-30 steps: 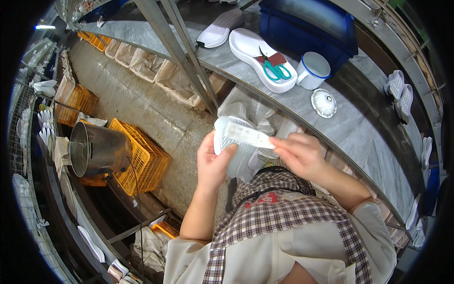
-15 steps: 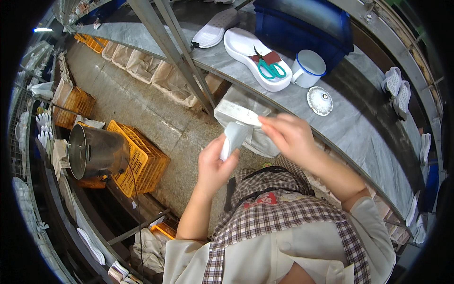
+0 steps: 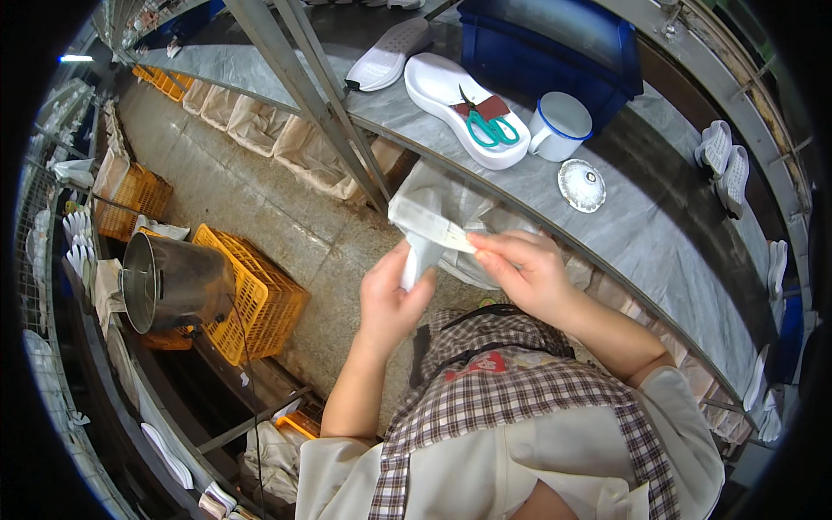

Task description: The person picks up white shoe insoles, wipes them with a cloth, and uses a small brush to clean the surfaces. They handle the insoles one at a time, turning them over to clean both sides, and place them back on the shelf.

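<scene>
My left hand (image 3: 390,293) is closed around a white shoe sole (image 3: 419,262), held upright and seen nearly edge-on. In my right hand (image 3: 526,270), thumb and fingers pinch the near end of a flat white bar-shaped tool (image 3: 422,219); its exact kind is unclear. The tool lies across the top of the sole and hides part of it. Beyond my hands, a large white sole (image 3: 431,80) rests on the marble-patterned bench, carrying green-handled scissors (image 3: 492,132) and a reddish-brown piece (image 3: 495,106). A white mug with a blue rim (image 3: 562,130) and a chipped white lid (image 3: 582,185) stand beside it.
A blue bin (image 3: 546,65) and another white sole (image 3: 390,56) are farther back on the bench (image 3: 641,234). Metal posts (image 3: 316,104) rise at its edge. To the left, a metal pot (image 3: 178,282) sits by yellow crates (image 3: 260,295). Lined baskets (image 3: 312,160) stand under the bench.
The white tool has tilted, its near end dropping with my right hand and its far part now over the sole's top. My left hand still grips the sole.
</scene>
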Demonstrator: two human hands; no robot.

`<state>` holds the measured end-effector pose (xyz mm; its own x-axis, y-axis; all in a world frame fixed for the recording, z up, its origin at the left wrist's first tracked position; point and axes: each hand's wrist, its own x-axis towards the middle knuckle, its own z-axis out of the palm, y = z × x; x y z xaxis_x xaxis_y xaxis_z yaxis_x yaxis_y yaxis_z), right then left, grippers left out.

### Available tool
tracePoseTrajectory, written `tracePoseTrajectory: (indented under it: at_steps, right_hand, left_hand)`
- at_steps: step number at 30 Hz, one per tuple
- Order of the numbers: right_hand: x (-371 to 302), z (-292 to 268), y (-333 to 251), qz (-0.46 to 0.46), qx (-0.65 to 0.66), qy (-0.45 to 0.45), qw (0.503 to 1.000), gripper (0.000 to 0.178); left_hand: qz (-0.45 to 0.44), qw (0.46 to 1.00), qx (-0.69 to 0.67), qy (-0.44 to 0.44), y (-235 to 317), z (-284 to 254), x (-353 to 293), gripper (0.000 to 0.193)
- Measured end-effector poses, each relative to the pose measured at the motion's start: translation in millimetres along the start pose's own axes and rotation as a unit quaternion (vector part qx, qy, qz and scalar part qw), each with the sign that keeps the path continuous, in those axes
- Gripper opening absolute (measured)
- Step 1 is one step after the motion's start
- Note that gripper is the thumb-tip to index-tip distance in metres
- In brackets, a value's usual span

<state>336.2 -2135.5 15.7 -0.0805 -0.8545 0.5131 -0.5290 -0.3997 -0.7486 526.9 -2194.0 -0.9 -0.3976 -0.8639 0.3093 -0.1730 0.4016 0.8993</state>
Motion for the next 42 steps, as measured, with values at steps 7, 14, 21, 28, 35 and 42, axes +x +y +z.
tracePoseTrajectory:
  at_steps: [7,14,21,28,35,42]
  right_hand:
    - [20,-22,-3,0.042,-0.045,0.041,0.997,0.022]
    - [9,-5,-15,0.032,-0.091,-0.056,0.994,0.024]
    - [15,-46,6,0.394,0.6,-0.03,0.695,0.025]
    - [-2,-56,10,0.383,0.709,-0.039,0.59,0.033]
    - [-36,-60,53,0.431,0.315,0.268,0.802,0.026]
    - [-40,-44,105,0.432,0.286,0.297,0.802,0.023]
  left_hand:
    - [-0.021,0.997,-0.079,0.005,-4,-6,0,0.046]
    - [-0.005,0.999,0.016,-0.047,-1,-6,-2,0.042]
    - [-0.045,0.996,-0.083,-0.011,-3,-10,-1,0.041]
    - [-0.114,0.971,-0.211,-0.017,-9,-8,-5,0.046]
    - [-0.152,0.902,-0.4,0.059,-17,-16,0,0.048]
    - [-0.158,0.829,-0.535,0.055,-16,-31,7,0.049]
